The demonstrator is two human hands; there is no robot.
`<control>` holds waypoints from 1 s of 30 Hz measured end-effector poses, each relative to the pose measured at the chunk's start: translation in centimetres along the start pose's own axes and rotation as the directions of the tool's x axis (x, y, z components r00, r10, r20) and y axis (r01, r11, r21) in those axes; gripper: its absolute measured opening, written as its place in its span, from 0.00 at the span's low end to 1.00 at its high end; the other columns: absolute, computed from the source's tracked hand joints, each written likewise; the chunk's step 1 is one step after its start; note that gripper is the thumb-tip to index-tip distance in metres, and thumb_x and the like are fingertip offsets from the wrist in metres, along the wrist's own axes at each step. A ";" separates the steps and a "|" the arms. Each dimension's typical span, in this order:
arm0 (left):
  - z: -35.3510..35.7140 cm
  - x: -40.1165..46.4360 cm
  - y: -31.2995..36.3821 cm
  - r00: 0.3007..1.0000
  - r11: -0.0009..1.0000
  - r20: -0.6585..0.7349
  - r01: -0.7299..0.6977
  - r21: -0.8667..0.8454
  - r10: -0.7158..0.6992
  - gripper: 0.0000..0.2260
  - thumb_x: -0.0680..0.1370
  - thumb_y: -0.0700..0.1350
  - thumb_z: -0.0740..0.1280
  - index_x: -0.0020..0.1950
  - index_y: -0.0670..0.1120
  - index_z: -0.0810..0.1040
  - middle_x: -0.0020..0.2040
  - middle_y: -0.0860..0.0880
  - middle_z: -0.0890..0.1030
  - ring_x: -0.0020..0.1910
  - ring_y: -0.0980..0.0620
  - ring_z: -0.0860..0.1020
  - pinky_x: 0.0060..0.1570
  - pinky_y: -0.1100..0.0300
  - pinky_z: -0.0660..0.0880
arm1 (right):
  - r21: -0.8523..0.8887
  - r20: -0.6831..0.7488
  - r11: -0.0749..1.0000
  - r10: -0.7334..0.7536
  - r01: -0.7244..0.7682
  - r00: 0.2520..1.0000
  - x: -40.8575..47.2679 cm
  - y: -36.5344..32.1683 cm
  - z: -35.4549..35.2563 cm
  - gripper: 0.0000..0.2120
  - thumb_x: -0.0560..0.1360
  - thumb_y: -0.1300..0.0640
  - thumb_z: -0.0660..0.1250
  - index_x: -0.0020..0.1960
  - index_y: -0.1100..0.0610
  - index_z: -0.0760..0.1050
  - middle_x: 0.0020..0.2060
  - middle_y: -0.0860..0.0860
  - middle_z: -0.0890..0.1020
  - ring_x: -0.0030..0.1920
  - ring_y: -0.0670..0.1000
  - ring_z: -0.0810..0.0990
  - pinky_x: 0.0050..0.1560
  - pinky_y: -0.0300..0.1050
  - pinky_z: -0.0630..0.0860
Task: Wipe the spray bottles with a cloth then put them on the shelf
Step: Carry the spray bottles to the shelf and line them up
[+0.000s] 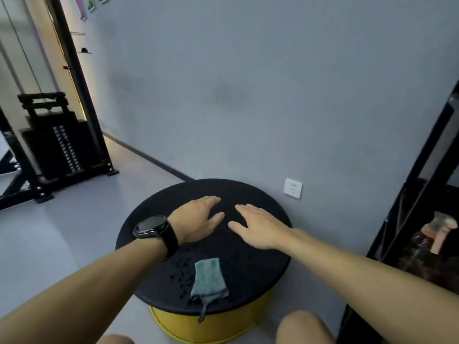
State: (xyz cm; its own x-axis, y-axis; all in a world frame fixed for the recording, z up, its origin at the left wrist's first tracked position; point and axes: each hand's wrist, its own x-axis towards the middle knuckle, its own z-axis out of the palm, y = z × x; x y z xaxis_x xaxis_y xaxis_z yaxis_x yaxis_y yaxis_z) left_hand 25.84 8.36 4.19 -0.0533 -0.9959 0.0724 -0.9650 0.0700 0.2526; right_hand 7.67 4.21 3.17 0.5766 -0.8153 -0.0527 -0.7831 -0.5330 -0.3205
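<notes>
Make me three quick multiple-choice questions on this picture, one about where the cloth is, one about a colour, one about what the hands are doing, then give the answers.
1. Where does the cloth lie?
A. On the near part of the black round top, one corner hanging over the edge
B. On the floor
C. In the left hand

2. What colour is the base under the black top?
A. Red
B. Yellow
C. White

3. What are the left hand and right hand doing?
A. Both grip bottles
B. One squeezes the cloth
C. Both lie flat and open over the top, holding nothing

Answers: 1 A, the cloth sits near the front rim; 2 B, yellow shows below the rim; 3 C, fingers are straight, palms down.
</notes>
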 end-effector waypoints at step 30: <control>19.9 3.8 -13.6 0.916 0.980 0.357 0.197 -0.008 -0.181 0.23 0.83 0.56 0.60 0.76 0.49 0.68 0.74 0.47 0.69 0.72 0.45 0.66 0.71 0.50 0.66 | 0.026 0.249 1.000 -0.017 0.011 0.968 13.2 3.8 19.4 0.25 0.81 0.50 0.61 0.75 0.57 0.62 0.72 0.51 0.65 0.72 0.52 0.62 0.69 0.48 0.64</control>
State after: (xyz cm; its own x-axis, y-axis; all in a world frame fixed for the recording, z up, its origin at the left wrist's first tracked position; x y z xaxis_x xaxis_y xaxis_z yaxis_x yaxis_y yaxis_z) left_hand 33.67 2.47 -18.13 0.0346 -0.9455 -0.3238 -0.9545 -0.1272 0.2696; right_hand 16.83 -4.21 -17.08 0.6297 -0.7241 -0.2815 -0.7705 -0.5359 -0.3453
